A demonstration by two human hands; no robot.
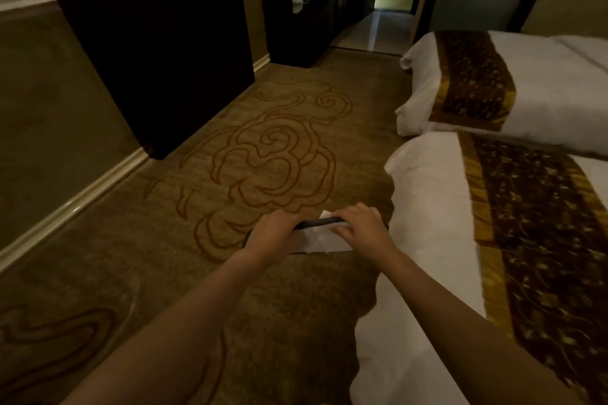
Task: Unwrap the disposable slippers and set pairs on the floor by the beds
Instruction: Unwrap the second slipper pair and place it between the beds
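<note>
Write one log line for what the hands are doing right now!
left hand: grips slipper pack | right hand: grips slipper pack | place: over carpet beside near bed

From where I stand, no writing can be read anywhere in the room. The flat white packet with a dark edge is too dim and blurred to show any print. The small white things on the low dark cabinet by the doorway are too far off to make out.
</note>
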